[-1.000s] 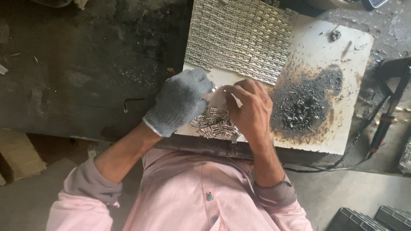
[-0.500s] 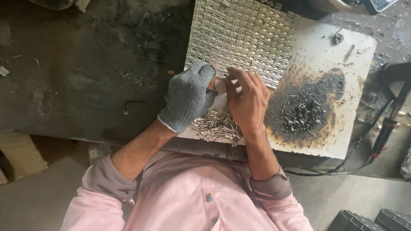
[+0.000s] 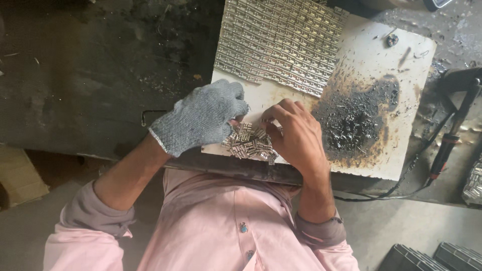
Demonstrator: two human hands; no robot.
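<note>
Knitted glove (image 3: 201, 118) and bare hand (image 3: 297, 138) touch shiny metal clips (image 3: 249, 143).

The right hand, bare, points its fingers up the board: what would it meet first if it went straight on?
Probably the neat sheet of small metal pieces; only bare white board lies between it and the right hand.

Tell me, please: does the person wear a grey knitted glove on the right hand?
No, the right hand is bare; the grey knitted glove covers the left hand only.

Small silvery metal clips (image 3: 249, 141) lie heaped on the white board's (image 3: 371, 55) near edge.
</note>
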